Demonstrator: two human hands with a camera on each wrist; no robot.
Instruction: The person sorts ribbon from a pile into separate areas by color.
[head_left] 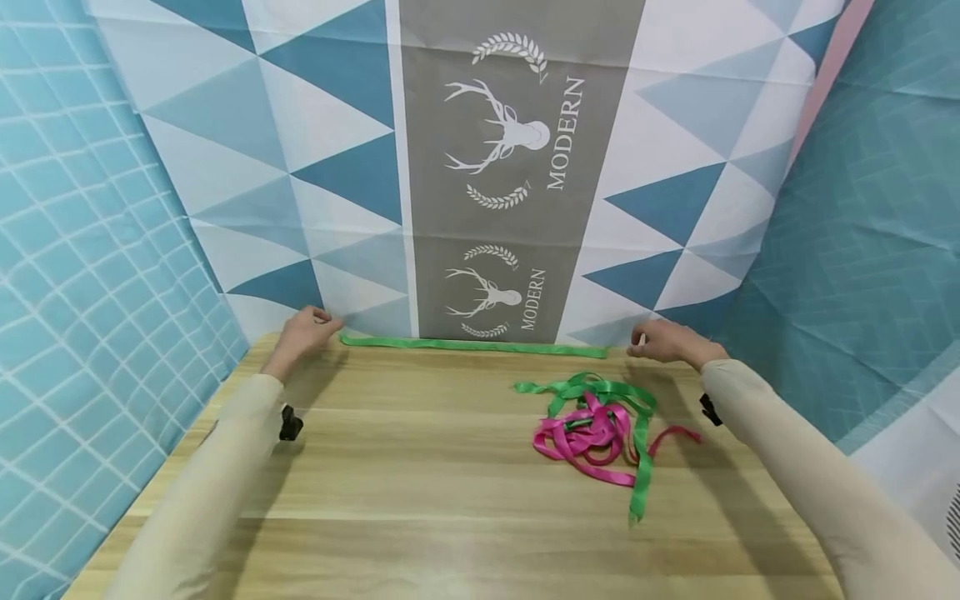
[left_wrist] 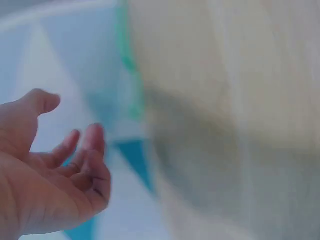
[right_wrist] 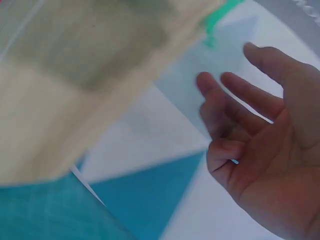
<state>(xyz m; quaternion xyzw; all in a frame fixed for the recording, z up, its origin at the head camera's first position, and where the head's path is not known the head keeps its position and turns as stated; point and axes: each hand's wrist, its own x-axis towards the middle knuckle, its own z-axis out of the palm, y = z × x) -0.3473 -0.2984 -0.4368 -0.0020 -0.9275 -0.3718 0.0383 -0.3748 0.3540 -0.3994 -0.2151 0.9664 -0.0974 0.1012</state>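
Note:
Along the far edge of the wooden table (head_left: 405, 467) lies a green ribbon (head_left: 472, 346), stretched out nearly straight. My left hand (head_left: 306, 333) is just past its left end, fingers loosely bent and thumb apart, holding nothing. Beyond the right end is my right hand (head_left: 670, 340), its fingers likewise relaxed with nothing between them. In the left wrist view the ribbon (left_wrist: 130, 75) lies apart from the fingers (left_wrist: 95, 140). The right wrist view shows the ribbon's end (right_wrist: 212, 30) off beyond the fingertips. That view and the left one are blurred.
On the right half of the table a loose heap holds a pink ribbon (head_left: 592, 429) tangled with another green ribbon (head_left: 639, 454). A patterned cloth (head_left: 345, 167) with deer prints hangs behind the far edge. Blue-green cloths (head_left: 67, 250) flank both sides.

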